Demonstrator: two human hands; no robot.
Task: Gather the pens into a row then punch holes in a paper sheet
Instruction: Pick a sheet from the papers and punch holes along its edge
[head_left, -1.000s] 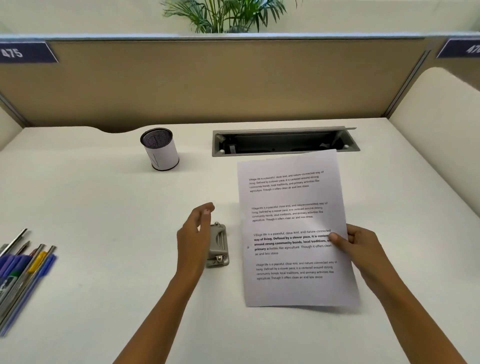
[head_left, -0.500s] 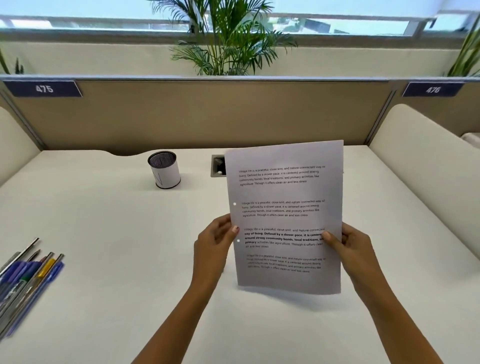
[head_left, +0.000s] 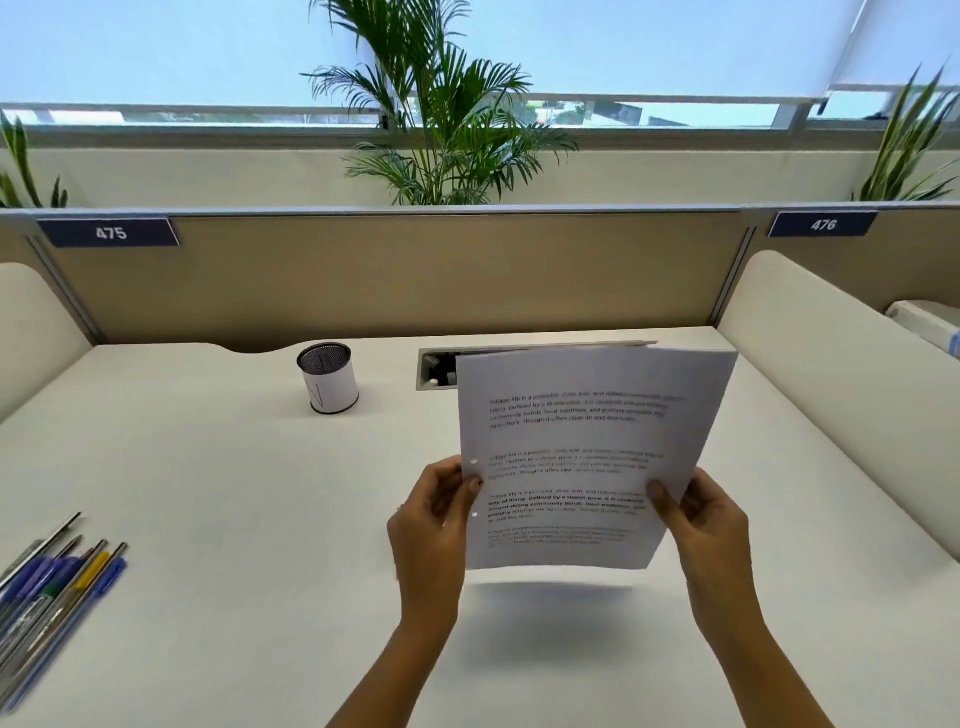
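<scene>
- Already punched, the paper sheet (head_left: 587, 452) is off the desk (head_left: 234, 493), left hand (head_left: 434, 525) pinching its holed left edge, right hand (head_left: 711, 525) gripping the right.
- Thumb pressure could crease it.
- Setting it down carelessly could scatter the pens (head_left: 49, 587), rowed at near left.

We cannot read the printed lines on the paper sheet (head_left: 587, 447), which are smeared by blur, and the sheet hides most of the cable slot (head_left: 436, 370) set into the desk (head_left: 234, 519) behind it, as well as the fingers of both the left hand (head_left: 431, 525) and the right hand (head_left: 711, 525) apart from the thumbs. The row of pens (head_left: 47, 597) runs off the left edge, so we cannot count them or see their lower ends.
</scene>
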